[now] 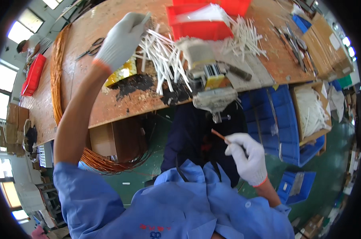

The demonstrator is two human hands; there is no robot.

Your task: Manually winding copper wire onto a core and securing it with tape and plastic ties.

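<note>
Over the brown workbench (83, 30), the gloved left hand (122, 40) pinched a single white tube (147, 18) at its fingertips, beside a heap of loose white tubes (161, 55). Below the bench's front edge, near the bench vise (215, 98), the gloved right hand (247, 157) gripped a short copper-coloured wire (218, 134) between thumb and fingers, its free end pointing up and left. A red bin (202, 31) stood beyond the vise

Left hand (122, 42) far forward, grip unclear
</note>
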